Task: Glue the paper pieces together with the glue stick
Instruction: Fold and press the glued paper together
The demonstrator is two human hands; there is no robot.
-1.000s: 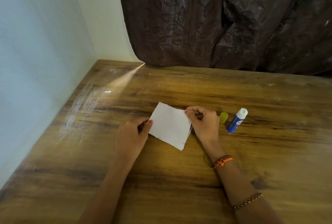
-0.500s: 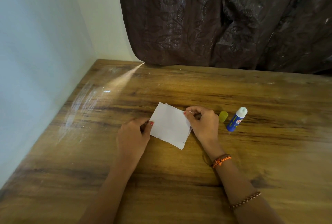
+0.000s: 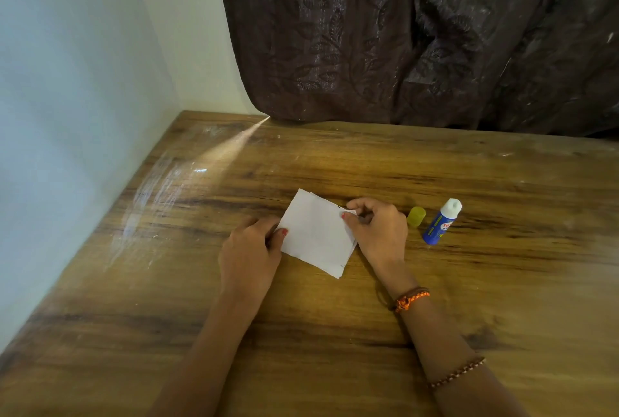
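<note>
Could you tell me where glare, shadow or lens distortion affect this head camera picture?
Head view: a bright streak of light and pale glare smears cross the table at far left; the curtain is dark with faint sheen; the wide lens bows the table's edges; the paper pieces, held by the left hand and right hand, look sharp and evenly lit.

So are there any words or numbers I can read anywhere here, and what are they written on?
"fe": red letters cut off at the edge of the label on the blue glue stick, partly turned away.
Below them, white letters, perhaps "st": too blurred to be sure.
Paper pieces: a small dark mark at the top edge, unreadable.
Yellow cap: no text.
</note>
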